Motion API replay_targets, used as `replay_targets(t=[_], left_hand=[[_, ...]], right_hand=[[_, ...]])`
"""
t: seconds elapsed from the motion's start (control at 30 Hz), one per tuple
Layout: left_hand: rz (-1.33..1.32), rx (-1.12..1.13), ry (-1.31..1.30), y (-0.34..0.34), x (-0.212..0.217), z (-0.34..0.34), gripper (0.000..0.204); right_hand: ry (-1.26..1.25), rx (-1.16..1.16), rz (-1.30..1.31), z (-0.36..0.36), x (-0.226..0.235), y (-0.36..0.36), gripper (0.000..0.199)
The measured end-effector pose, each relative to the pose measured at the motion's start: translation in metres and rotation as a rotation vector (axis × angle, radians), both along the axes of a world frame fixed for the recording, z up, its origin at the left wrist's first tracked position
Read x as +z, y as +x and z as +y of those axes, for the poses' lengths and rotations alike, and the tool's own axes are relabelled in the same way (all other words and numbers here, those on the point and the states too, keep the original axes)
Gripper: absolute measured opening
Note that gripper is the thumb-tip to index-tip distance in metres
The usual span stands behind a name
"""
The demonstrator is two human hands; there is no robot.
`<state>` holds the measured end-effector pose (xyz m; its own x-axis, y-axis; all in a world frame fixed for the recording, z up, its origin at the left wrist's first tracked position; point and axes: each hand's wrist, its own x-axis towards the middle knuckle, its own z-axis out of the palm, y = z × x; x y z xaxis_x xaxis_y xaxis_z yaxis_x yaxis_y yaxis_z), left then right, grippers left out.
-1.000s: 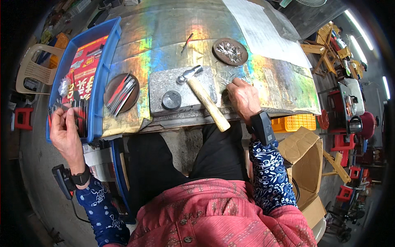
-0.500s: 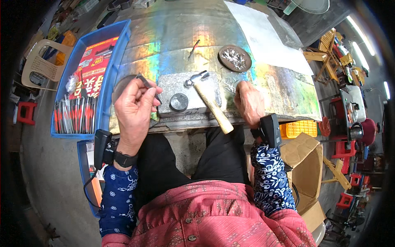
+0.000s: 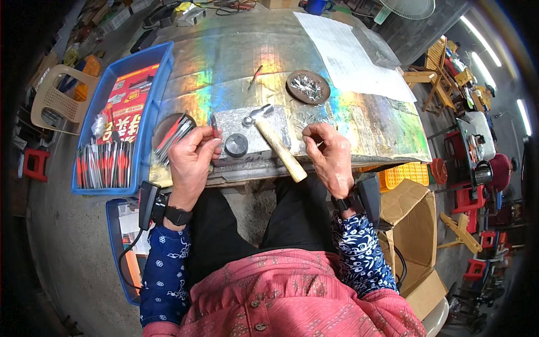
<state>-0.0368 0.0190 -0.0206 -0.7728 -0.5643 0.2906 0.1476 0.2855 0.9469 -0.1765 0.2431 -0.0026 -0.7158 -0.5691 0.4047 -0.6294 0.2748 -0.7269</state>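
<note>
Left hand [image 3: 191, 162] has a dark strip [image 3: 213, 120] pinched near the left edge of the block [image 3: 231, 123]; I'd hold it steady. Right hand [image 3: 331, 157]'s curled, can't tell if its fingers grip anything.

From over here I make out a pinkish-red shirt [image 3: 314, 292] with brownish motifs and round buttons [image 3: 260, 326], above black trousers [image 3: 224, 227]. My left sleeve [image 3: 167, 264] is navy with small white blossoms; my right sleeve [image 3: 362, 255] carries denser white swirls. Behind the left hand [image 3: 190, 160], I see a black wristband [image 3: 178, 217], a boxy black unit [image 3: 149, 203] and a dark cable [image 3: 130, 250]; another dark unit [image 3: 368, 199] sits behind the right hand [image 3: 331, 157].
</note>
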Motion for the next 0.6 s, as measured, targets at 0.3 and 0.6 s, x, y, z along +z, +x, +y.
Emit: replay_targets(t=[0.3,0.6], left_hand=[[0.136,-0.150,0.343,0.017,0.019,0.024,0.014],[0.191,-0.272,0.822,0.028,0.028,0.042,0.017]], right_hand=[[-0.122,0.192,-0.268,-0.012,0.029,0.055,0.010],[-0.263,0.288,-0.355,-0.032,0.027,0.083,0.015]])
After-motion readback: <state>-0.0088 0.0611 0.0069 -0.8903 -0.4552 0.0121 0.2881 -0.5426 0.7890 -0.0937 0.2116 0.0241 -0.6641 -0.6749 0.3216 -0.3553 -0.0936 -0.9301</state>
